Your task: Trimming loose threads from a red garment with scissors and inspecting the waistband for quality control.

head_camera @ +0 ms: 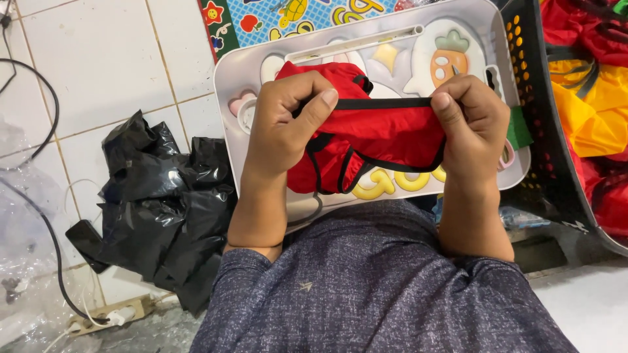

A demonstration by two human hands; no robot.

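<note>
- Red fabric piece [366, 134], trimmed with black elastic, is held above a grey lap tray [229, 85], close to the chest.
- Left hand [288, 121] is closed on the fabric's left end, thumb pressed on the black band [383, 103]; right hand [474, 124] is pinched shut on the band's other end.
- Band is drawn taut and level between both hands, apparently so that the edge can be checked or straightened.
- Tray is decorated with raised cartoon shapes; nothing loose is seen in it apart from the fabric above.
- Black perforated basket [530, 85], at the right, is filled with red and yellow garments [589, 98].
- Crumpled black plastic bags [163, 209] lie on the tiled floor [98, 59] at the left.
</note>
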